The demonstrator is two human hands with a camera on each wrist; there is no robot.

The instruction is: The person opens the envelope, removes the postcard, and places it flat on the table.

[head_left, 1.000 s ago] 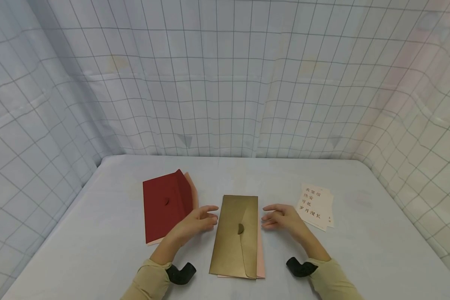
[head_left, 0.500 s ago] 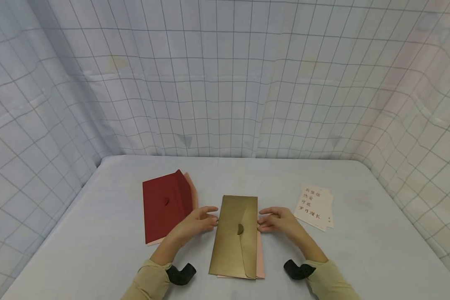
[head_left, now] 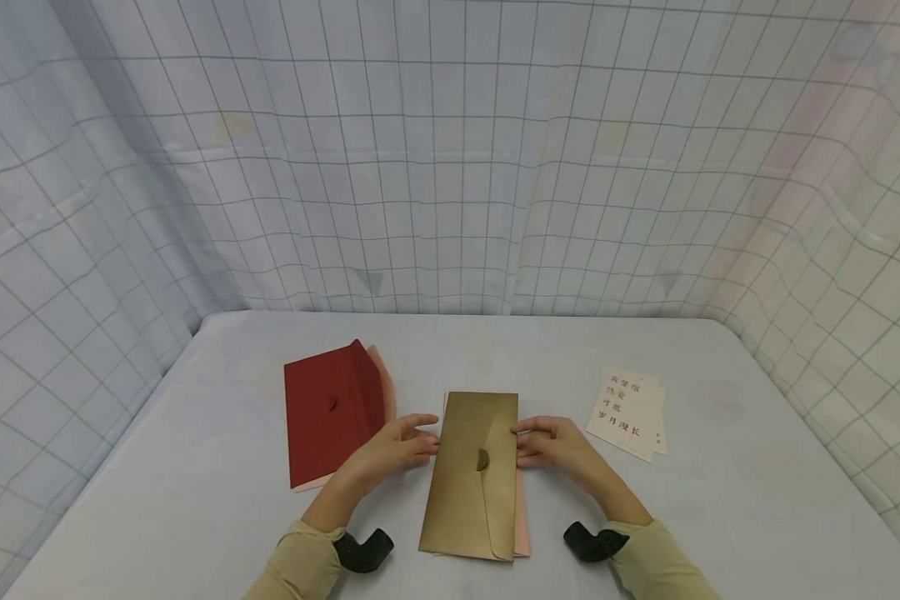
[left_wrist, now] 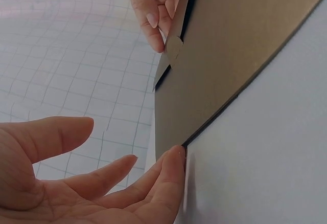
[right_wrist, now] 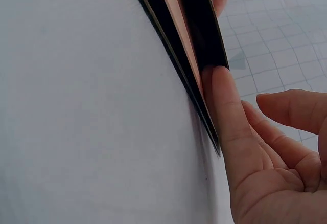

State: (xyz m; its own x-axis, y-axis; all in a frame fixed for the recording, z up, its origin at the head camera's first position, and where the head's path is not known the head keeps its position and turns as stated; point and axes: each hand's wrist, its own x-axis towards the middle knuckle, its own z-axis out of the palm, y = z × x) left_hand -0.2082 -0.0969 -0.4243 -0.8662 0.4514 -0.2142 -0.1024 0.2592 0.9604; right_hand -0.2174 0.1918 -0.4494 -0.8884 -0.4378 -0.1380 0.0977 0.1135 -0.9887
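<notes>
Tabletop (head_left: 690, 517): two hands (head_left: 393, 446) (head_left: 558, 444), one gold envelope (head_left: 468, 487)

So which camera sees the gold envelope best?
The head view: almost all of the gold envelope's upper side shows there. The left wrist view catches only part of that side; the right wrist view, just some edges.

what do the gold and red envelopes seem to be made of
The gold envelope looks like stiff paper or thin card with a metallic finish: it has a soft sheen and thin edges. The red envelope is probably matte paper, showing crisp edges and no obvious shine.
</notes>
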